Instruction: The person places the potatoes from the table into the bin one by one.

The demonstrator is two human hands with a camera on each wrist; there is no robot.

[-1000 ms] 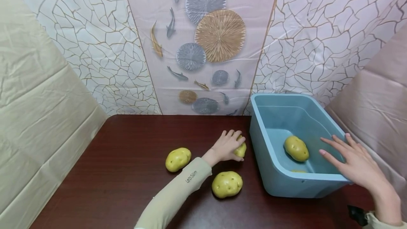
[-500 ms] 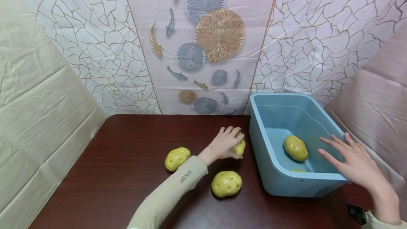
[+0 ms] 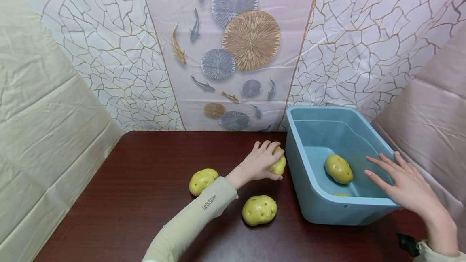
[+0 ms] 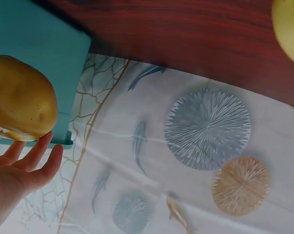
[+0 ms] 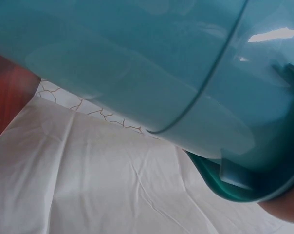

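Observation:
My left hand [image 3: 267, 159] grips a yellow potato [image 3: 279, 167] right beside the left wall of the blue plastic tub [image 3: 313, 205]. In the left wrist view the potato [image 4: 20, 100] sits against my fingers [image 4: 35, 156], with the tub [image 4: 35, 39] behind it. My right hand [image 3: 400, 181] rests with straight fingers on the tub's near right rim. One potato [image 3: 338, 169] lies inside the tub. The right wrist view is filled by the tub wall [image 5: 137, 63].
Two more potatoes lie on the dark wooden table [image 3: 145, 197]: one at the left [image 3: 202, 181], one near the front [image 3: 259, 210]. Patterned sheets [image 3: 233, 51] close off the back and both sides. A small black object [image 3: 409, 246] sits at the front right.
My left hand has carried its potato a little to the right and up, closer to the tub's wall. The right hand has stayed on the rim.

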